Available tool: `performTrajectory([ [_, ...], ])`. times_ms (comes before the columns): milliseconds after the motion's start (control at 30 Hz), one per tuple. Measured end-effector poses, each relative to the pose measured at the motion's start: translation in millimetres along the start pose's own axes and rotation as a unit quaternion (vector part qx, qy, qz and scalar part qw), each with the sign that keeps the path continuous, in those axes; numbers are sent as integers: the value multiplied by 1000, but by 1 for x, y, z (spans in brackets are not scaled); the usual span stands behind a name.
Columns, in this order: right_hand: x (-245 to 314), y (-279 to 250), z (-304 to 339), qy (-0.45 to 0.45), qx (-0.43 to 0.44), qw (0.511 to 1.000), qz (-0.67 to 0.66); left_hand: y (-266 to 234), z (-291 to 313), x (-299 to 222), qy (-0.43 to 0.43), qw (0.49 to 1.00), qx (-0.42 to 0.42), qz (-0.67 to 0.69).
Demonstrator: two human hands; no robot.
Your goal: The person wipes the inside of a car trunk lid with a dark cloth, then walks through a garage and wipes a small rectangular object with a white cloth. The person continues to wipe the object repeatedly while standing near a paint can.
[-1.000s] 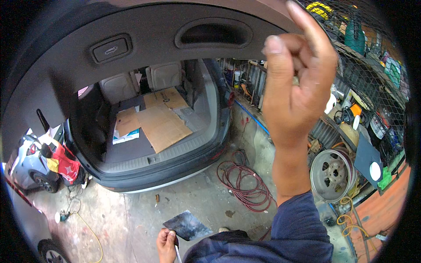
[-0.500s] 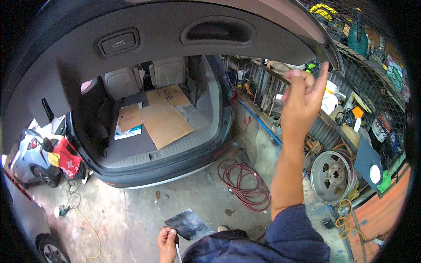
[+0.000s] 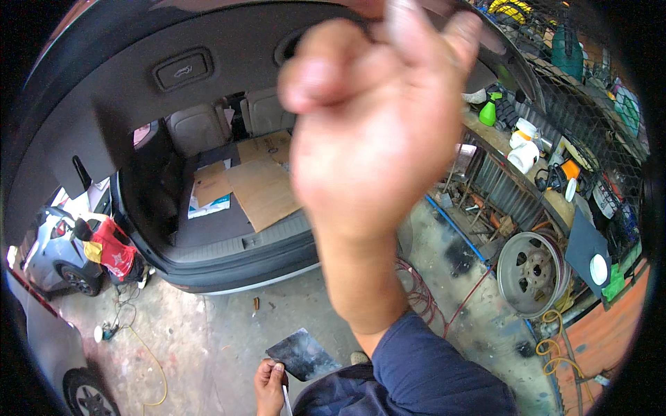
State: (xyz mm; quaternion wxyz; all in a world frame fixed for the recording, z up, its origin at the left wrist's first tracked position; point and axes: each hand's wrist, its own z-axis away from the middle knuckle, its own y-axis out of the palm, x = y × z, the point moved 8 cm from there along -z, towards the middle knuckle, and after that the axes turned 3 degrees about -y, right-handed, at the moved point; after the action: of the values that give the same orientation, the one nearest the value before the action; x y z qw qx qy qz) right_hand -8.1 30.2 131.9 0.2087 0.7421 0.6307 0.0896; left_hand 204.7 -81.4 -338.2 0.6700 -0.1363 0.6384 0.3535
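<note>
Risk first: fingers could get pinched or slip off the raised tailgate, since right hand is up at its lower edge, blurred and very close to camera; contact with the edge not clearly visible. Tailgate dropping unevenly could also catch the cardboard sheet lying flat in the open cargo area. Tripping hazard below: red hose coil on the concrete just beside the bumper.

Right arm raised near vertical, forearm bare, blue sleeve at elbow, back of hand toward camera, fingers curled loosely upward. Clenched on anything or not: cannot tell, blur hides fingertips.

Left hand low at bottom edge, fingers closed around a thin white stick-like item, exact kind unclear, just beside a dark flat sheet on the ground. Bare wheel rim leaning at right, well apart.
</note>
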Motion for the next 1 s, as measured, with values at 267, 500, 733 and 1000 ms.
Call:
performTrajectory([
  [267,-64,98,123,132,350,921,113,-28,18,13,-22,998,-65,-9],
  [500,37,-18,52,12,36,880,474,-53,31,17,-41,995,-66,-62],
  [733,81,-64,-12,31,-54,730,680,-58,24,6,-42,998,-41,-26],
  [1000,49,-36,-23,-1,-21,517,856,-75,23,5,-41,999,-1,-21],
])
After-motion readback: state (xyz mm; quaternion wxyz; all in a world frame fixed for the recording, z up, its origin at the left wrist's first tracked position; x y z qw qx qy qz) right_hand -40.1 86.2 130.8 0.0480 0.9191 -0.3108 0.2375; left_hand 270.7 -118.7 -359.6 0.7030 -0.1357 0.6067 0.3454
